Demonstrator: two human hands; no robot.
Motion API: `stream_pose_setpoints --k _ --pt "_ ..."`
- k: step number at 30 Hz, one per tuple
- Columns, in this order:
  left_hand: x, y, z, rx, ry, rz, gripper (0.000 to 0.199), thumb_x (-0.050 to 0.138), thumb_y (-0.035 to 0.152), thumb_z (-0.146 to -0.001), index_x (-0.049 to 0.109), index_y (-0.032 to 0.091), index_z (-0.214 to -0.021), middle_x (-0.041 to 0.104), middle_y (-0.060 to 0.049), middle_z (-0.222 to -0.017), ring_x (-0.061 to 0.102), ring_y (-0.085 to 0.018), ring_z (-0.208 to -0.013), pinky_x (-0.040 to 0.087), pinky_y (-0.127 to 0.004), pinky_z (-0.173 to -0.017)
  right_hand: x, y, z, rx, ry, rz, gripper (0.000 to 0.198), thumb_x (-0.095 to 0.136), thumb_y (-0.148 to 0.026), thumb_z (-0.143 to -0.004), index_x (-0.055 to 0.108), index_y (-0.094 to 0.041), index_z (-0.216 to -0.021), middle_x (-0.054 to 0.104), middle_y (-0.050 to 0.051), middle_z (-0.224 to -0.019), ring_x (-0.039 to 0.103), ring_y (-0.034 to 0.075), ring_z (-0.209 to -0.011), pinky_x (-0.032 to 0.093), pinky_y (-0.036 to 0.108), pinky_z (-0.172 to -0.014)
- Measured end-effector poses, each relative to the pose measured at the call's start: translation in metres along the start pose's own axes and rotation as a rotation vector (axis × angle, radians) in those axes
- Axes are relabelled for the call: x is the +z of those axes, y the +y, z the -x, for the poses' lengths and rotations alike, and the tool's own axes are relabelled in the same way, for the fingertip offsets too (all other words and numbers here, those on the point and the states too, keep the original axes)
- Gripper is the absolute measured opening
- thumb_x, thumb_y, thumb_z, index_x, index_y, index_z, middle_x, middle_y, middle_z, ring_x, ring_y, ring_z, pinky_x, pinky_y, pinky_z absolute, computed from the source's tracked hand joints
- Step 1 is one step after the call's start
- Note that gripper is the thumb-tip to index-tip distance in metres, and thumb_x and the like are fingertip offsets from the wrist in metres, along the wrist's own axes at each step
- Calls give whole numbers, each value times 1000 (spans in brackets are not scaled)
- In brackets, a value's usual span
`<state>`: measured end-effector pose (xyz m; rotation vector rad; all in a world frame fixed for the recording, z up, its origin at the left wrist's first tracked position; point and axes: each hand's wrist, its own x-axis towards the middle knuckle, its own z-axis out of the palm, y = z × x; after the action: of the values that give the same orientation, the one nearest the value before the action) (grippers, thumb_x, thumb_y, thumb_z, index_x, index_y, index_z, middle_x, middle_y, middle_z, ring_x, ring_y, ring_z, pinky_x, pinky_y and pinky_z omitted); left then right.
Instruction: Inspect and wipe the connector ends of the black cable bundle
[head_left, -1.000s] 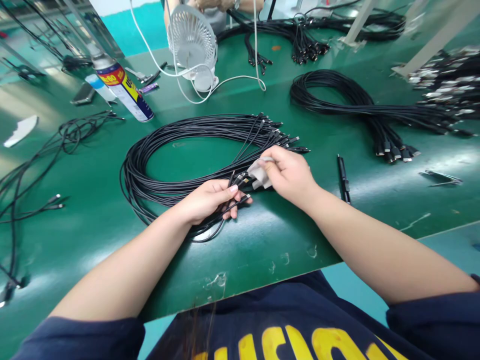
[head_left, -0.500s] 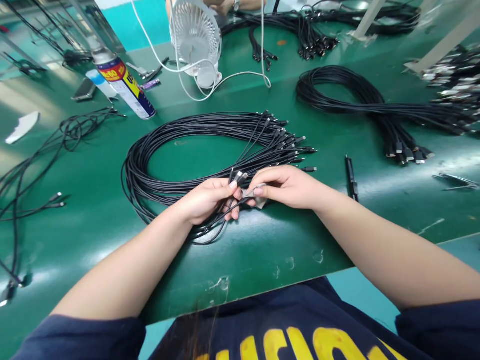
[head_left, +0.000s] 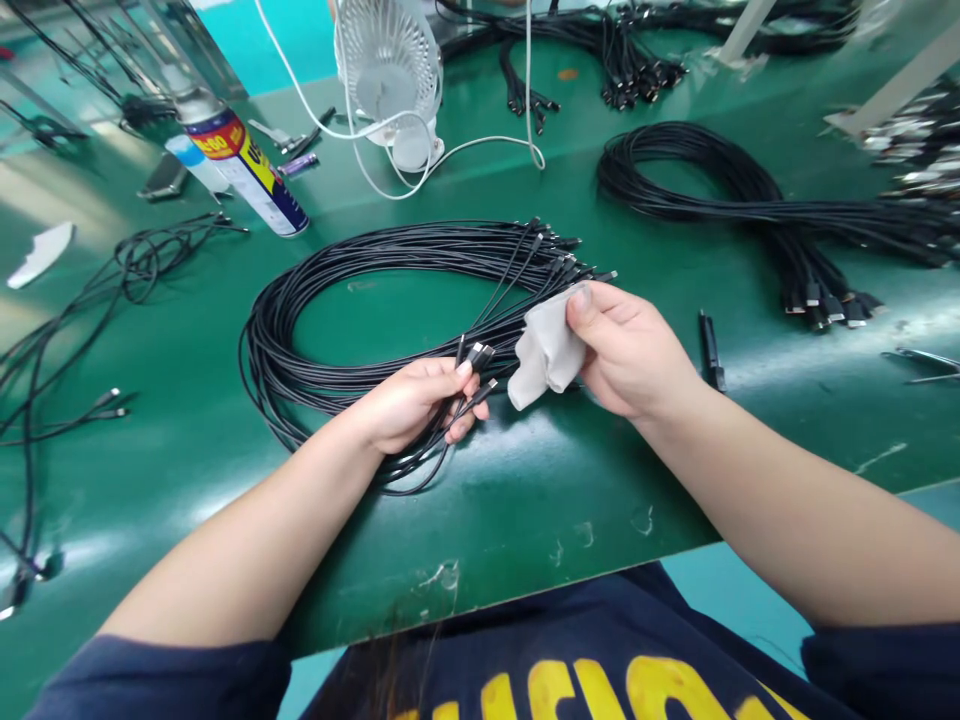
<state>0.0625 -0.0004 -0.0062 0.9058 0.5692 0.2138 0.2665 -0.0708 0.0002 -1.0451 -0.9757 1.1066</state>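
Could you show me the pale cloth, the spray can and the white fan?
Pale cloth (head_left: 550,345), head view: middle of its loose folds.
Spray can (head_left: 246,168), head view: its printed side.
White fan (head_left: 391,72), head view: its round grille.

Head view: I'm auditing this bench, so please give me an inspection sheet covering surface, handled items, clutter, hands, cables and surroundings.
Surface: green tabletop, glossy, with pale marks near the front edge.
Handled items: black cable ends and a pale cloth, apart from each other.
Clutter: spray can, white fan, black pen-like item, white scrap.
Hands: left hand grips the cable ends; right hand pinches the cloth.
Cables: large black coil beyond the left hand; second bundle at the right; loose cables at the left.
Surroundings: turquoise panel behind; pale uprights at the far right.
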Motion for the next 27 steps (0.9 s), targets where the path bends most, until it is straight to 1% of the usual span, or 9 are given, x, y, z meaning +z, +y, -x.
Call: stream_pose_setpoints --k 4,6,8,11,14,19,22,24,27 --pt "1 -1 0 22 10 1 37 77 41 -74 54 12 -69 68 -5 -68 53 -8 -40 42 -21 -40 -3 4 -8 254 51 -105 43 76 -59 -68 65 -18 -75 69 3 -69 67 18 -66 55 28 -59" --pt "1 -1 0 40 23 -7 36 76 40 -75 54 12 -70 69 -5 -70 53 -7 -40 41 -20 -40 -3 5 -9 329 72 -89 44 79 -58 -65 65 -17 -73 70 4 -69 68 19 -67 56 30 -60" --pt "1 -2 1 61 24 -25 36 76 41 -76 55 12 -70 70 -5 -71 54 -7 -41 41 -20 -40 -1 6 -8 363 48 -65 45 79 -59 -64 66 -16 -71 71 6 -69 70 21 -69 58 32 -63" --pt "1 -2 2 77 -7 -79 32 77 37 -75 59 11 -73 70 -6 -74 58 -8 -46 42 -18 -42 3 4 -4 405 -56 -66 46 77 -60 -67 67 -15 -72 73 8 -71 71 23 -71 60 35 -66" --pt "1 -2 2 65 -15 -106 28 82 26 -70 59 10 -74 70 -5 -76 60 -8 -50 43 -17 -43 6 2 -3 478 -111 -91 45 73 -59 -72 69 -14 -76 74 11 -74 71 24 -68 60 36 -59" --pt "5 -1 2 44 21 -113 31 85 21 -64 58 10 -73 72 -6 -76 63 -9 -51 44 -16 -42 7 1 -5 516 1 -91 40 66 -51 -83 68 -12 -71 73 11 -69 69 20 -56 56 28 -44" --pt "7 -1 2 40 24 -125 34 87 24 -62 57 10 -72 72 -6 -76 64 -9 -52 45 -16 -42 9 2 -4 557 -81 -38 43 61 -50 -87 69 -10 -74 73 11 -65 67 18 -49 55 27 -40" --pt "8 -1 3 45 35 -144 36 87 25 -61 57 10 -72 72 -6 -76 65 -10 -53 44 -16 -41 11 -1 -2 588 -155 -38 46 57 -51 -89 71 -8 -79 74 14 -71 69 19 -52 56 27 -40" --pt "8 -2 3 54 51 -176 37 87 28 -61 56 11 -71 71 -6 -71 64 -10 -51 44 -16 -41 13 -8 -1 624 -171 -89 47 52 -49 -93 71 -7 -84 75 17 -77 70 21 -55 55 26 -37"
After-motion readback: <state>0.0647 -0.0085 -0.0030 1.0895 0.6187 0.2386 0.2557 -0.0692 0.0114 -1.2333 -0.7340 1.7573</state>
